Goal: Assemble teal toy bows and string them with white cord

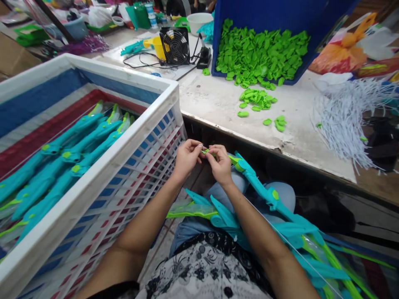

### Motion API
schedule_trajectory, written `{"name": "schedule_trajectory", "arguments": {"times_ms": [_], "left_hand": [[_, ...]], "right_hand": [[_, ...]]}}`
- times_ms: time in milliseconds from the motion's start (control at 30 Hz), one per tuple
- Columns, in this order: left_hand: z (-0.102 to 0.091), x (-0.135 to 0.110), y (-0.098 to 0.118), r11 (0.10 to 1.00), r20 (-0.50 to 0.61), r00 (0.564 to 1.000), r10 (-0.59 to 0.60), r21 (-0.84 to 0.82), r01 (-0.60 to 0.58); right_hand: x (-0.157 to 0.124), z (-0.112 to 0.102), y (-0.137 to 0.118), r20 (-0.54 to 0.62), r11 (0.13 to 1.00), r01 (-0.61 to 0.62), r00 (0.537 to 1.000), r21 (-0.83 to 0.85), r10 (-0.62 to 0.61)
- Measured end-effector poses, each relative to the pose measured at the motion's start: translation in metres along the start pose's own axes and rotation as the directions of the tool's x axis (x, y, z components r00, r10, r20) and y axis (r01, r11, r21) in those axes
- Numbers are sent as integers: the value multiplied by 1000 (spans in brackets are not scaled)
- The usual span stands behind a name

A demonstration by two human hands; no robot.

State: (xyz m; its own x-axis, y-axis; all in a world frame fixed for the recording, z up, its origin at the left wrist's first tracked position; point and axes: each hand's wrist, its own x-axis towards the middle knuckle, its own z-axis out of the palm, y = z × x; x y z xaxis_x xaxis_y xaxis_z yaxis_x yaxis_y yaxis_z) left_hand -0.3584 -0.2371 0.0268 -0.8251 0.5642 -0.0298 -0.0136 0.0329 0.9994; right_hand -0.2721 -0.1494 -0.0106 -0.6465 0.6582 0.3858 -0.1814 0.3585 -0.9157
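A turquoise and lime-green toy bow (257,182) lies slanting across my lap, its green end rising to my fingers. My right hand (220,162) is closed, pinching that green tip. Facing it, my left hand (187,158) is closed too, thumb and finger pinched at the very end of the tip. A scrap of white shows there, too small to make out clearly. A white string (291,247) stretches past my right forearm. More turquoise and green toy parts (229,216) lie on my lap under my arms.
At left stands a white slatted crate (124,166) holding several finished-looking bows (81,137). A blue bin (262,79) on the worktable (199,95) spills small green pieces (257,99). White strings (343,118) are bundled at right. A black fan (175,45) stands farther back.
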Motion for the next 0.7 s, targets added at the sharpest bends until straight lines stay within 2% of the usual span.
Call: {"name": "schedule_trajectory", "arguments": {"times_ms": [67,167,300,433,600,700], "left_hand": [[1,-1,0,974,62,989,-134,-173,143],[-3,-1,1,922,193,947,-256,-246,299],[-9,-3,6,904,271,916,-294,-233,359],[-9,-7,8,913,231,925,-300,-211,349],[-2,-12,6,899,129,930,-345,-238,367],[3,-13,5,887,66,936,-345,-302,349]], "right_hand": [[2,1,-3,-43,999,-28,999,29,29],[4,2,-6,-80,998,-57,995,30,59],[1,7,-10,-88,999,-40,995,30,42],[-4,10,-10,-84,998,-20,996,62,25],[-5,7,-9,87,995,-49,995,86,41],[-5,5,-10,60,999,-21,998,42,19]]}}
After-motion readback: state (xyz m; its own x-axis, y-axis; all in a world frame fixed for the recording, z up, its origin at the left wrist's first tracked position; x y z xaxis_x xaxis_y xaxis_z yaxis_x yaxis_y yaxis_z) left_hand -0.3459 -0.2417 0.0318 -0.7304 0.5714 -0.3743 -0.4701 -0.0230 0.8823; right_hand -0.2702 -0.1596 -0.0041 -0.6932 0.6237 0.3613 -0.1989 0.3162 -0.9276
